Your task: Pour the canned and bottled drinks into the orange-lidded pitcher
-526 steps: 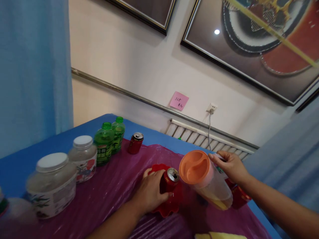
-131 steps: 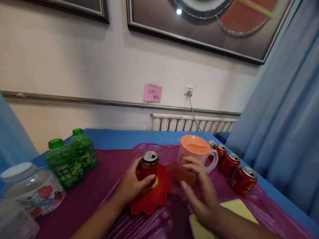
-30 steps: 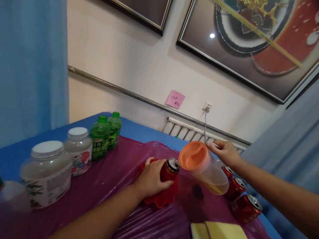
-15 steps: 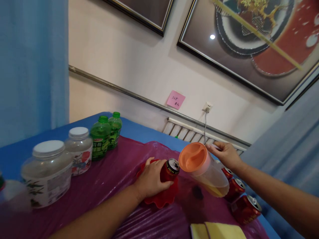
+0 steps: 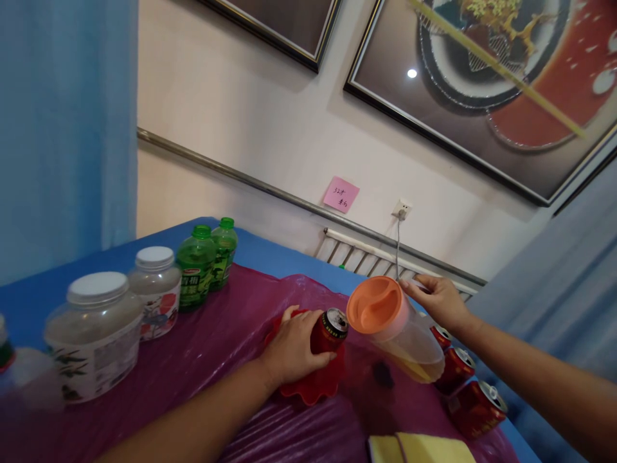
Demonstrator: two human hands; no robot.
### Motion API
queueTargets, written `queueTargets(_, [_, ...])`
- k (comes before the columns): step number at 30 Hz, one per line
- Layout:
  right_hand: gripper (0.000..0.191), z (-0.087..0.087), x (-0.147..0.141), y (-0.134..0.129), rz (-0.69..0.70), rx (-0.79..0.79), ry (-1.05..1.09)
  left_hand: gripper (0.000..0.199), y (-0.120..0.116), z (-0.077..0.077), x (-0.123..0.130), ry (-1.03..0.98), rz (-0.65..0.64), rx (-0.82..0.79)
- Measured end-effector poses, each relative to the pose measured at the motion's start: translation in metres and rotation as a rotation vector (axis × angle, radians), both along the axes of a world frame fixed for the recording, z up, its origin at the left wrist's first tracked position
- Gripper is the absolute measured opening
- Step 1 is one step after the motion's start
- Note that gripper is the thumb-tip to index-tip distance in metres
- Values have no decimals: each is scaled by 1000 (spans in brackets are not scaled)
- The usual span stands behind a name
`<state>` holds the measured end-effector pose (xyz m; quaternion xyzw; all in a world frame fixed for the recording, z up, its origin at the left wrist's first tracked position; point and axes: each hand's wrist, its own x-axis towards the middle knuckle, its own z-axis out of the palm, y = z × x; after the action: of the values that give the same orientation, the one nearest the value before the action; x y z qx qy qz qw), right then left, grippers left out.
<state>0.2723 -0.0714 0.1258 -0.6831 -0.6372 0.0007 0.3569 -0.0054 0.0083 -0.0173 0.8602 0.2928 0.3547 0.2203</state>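
Note:
My left hand (image 5: 297, 344) is wrapped round a red drink can (image 5: 328, 334) with a dark band near its silver top. The can stands in or over a red scalloped dish (image 5: 312, 386); its base is hidden. My right hand (image 5: 442, 302) grips the handle of a clear plastic pitcher (image 5: 409, 350) with an orange lid (image 5: 375, 305). The pitcher leans left toward the can, its lid close to the can's top, apart or touching I cannot tell. Yellowish liquid lies low inside it. No stream shows between the two.
Several red cans (image 5: 477, 408) stand at the right edge. On the left are two white-lidded jars (image 5: 99, 341) and two green bottles (image 5: 196, 267). A folded yellow cloth (image 5: 429, 447) lies at the front on the purple plastic sheet (image 5: 193, 379). A radiator (image 5: 357, 257) is behind the table.
The view has shifted very slightly. Both hands, the can and the tilted pitcher hold the same places relative to each other.

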Motion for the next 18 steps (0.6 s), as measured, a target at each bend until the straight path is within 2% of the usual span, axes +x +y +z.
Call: queueTargets(18, [59,5,-8,-6,-17,-15,49,59,-1,1,-1,18,10,-14])
